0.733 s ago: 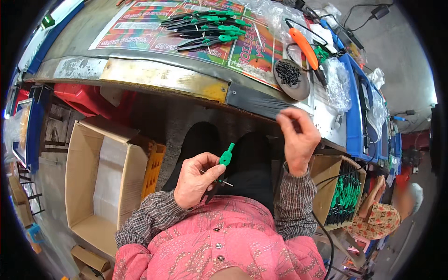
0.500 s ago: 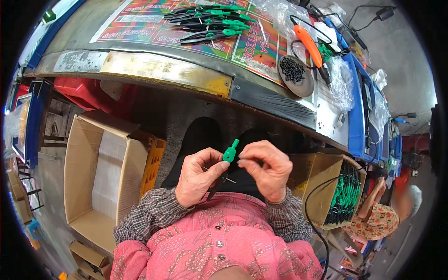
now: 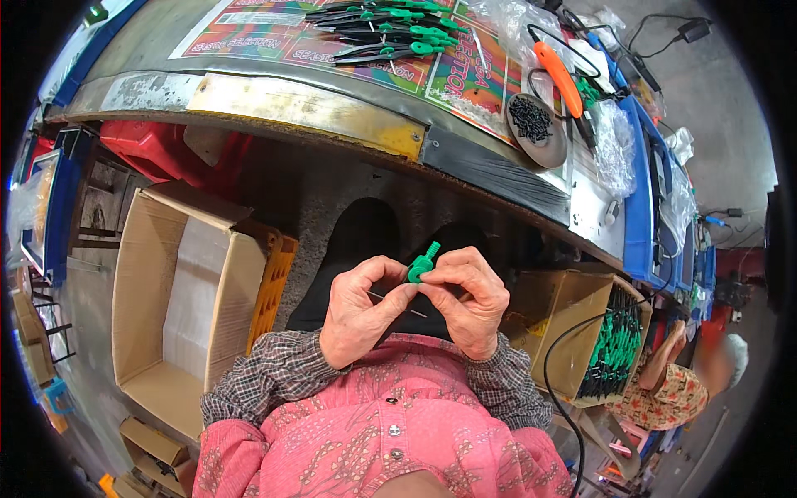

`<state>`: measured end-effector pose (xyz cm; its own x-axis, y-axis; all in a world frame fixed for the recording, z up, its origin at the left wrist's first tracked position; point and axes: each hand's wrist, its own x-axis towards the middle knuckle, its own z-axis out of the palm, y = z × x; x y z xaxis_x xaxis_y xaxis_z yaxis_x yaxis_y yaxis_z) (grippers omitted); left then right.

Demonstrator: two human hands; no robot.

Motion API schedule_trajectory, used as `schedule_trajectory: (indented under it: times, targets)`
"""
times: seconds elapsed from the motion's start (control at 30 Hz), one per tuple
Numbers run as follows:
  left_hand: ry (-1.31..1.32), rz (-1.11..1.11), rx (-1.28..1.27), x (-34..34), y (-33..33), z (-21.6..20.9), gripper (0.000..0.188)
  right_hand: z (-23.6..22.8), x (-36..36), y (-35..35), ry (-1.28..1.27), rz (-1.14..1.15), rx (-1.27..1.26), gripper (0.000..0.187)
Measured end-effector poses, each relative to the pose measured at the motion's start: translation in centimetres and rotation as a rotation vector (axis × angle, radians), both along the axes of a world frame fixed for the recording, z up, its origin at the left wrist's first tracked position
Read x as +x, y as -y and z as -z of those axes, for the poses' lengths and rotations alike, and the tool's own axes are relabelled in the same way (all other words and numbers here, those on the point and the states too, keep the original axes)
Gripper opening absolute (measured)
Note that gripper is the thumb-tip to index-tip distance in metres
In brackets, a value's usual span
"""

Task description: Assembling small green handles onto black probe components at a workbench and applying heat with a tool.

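- The green piece [image 3: 422, 267], with a ribbed neck, a rounded flat body and a dull plastic look, is held off the worktop [image 3: 149, 66], in front of its near edge.
- The left hand [image 3: 357, 311] has its grip pinching the piece's lower end, the neck pointing past the fingertips toward the worktop; a thin metal rod [image 3: 418, 313] shows beneath.
- The right hand [image 3: 469, 303] brings thumb and forefinger to the piece's right edge; whether that grip pinches it or something small, I cannot tell.
- On the worktop, a glossy sheet [image 3: 249, 41] carries bold block lettering under slender black-and-green tools [image 3: 407, 33].
- Toward the worktop's right end, a smooth oval dish [image 3: 550, 155] holds small black bits [image 3: 530, 119], beside an orange-handled tool [image 3: 558, 79].
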<state>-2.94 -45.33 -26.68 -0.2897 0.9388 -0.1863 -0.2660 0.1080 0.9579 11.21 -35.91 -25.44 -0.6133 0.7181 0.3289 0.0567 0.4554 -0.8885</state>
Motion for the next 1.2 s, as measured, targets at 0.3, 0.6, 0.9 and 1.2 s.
schedule_trajectory:
  times: [0.3, 0.6, 0.9, 1.2]
  targets:
    - [-0.331, -0.117, 0.123, 0.5, 0.5, 0.8, 0.010, 0.6, -0.5, 0.9, -0.017, 0.060, 0.085, 0.018]
    - [-0.280, -0.100, 0.139, 0.5, 0.7, -0.2, 0.011, 0.9, -0.6, 1.4, -0.254, -0.026, -0.800, 0.030]
    - [-0.161, -0.022, 0.154, 0.1, 0.6, 0.0, 0.009, -0.4, 0.0, 0.4, -0.092, -0.128, -0.742, 0.026]
    - [-0.034, 0.037, -0.006, -0.4, 1.2, -0.5, 0.010, -7.1, 4.3, -1.6, 0.286, -0.196, -0.067, 0.033]
